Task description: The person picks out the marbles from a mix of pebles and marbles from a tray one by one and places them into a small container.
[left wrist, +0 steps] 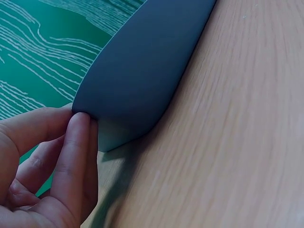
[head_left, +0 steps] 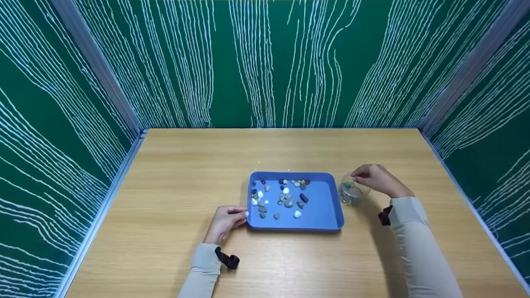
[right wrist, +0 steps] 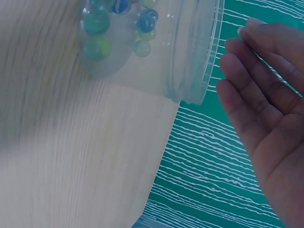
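Observation:
A blue tray [head_left: 325,207] holds small stones in white, grey, brown and black, mostly over its left and middle parts. My left hand [head_left: 223,223] pinches the tray's left rim near the front corner between thumb and fingers; the left wrist view shows the tray's outer wall [left wrist: 142,61] beyond the fingertips. Right of the tray stands a clear plastic jar [right wrist: 142,71] with several green and blue glass marbles [right wrist: 97,48] inside. Over the jar's mouth is my right hand [head_left: 379,180], fingertips pointing down at it. Its fingers are loosely bent, and no marble shows between them.
The wooden table [head_left: 186,174] carries the tray and jar. A few tiny pale specks lie behind the tray. Green panels [head_left: 302,62] with white wavy lines enclose the back and sides. A dark wrist strap [head_left: 227,258] sticks out from the left cuff.

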`<state>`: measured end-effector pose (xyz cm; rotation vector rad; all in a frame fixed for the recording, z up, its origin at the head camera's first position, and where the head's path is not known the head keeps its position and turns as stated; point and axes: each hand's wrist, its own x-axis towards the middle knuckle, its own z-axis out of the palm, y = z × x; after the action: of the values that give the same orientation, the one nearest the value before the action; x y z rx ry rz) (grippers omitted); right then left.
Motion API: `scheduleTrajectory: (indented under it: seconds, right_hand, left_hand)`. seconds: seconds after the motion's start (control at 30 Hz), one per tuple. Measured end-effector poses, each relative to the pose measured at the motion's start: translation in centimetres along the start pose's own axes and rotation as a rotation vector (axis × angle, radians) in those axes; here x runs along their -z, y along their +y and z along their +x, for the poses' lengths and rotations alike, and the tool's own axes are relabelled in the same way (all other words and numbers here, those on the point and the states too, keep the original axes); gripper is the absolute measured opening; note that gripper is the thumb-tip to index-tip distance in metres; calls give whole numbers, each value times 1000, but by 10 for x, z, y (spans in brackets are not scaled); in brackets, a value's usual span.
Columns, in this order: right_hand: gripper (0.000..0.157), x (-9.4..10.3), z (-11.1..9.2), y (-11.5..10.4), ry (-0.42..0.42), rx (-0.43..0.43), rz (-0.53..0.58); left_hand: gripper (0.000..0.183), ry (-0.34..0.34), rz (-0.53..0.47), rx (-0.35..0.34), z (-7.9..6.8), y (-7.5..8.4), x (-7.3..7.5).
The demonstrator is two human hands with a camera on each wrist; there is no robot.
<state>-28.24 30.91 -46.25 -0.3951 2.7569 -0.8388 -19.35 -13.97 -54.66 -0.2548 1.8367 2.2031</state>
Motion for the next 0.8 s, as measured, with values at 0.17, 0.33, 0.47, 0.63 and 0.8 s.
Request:
scheduleTrajectory:
  seconds: [0.17,0.33,0.47,0.63,0.8]
  right_hand:
    - [26,-1,3,-5,-10,-24,17]
    - [28,-4,8,-10,-11,-7,24]
    - [27,-7,12,-15,5,9,30]
    - [28,-10,17,-21,31,70,36]
    - [27,-13,22,-28,36,103,48]
  left_hand:
    - [26,-16,-9,-16,-2,2,0]
    - [29,10,7,25,0,2,-1]
    - [32,14,11,29,1,1,0]
    - [34,9,9,24,1,2,0]
    - [33,20,23,32,2,2,0]
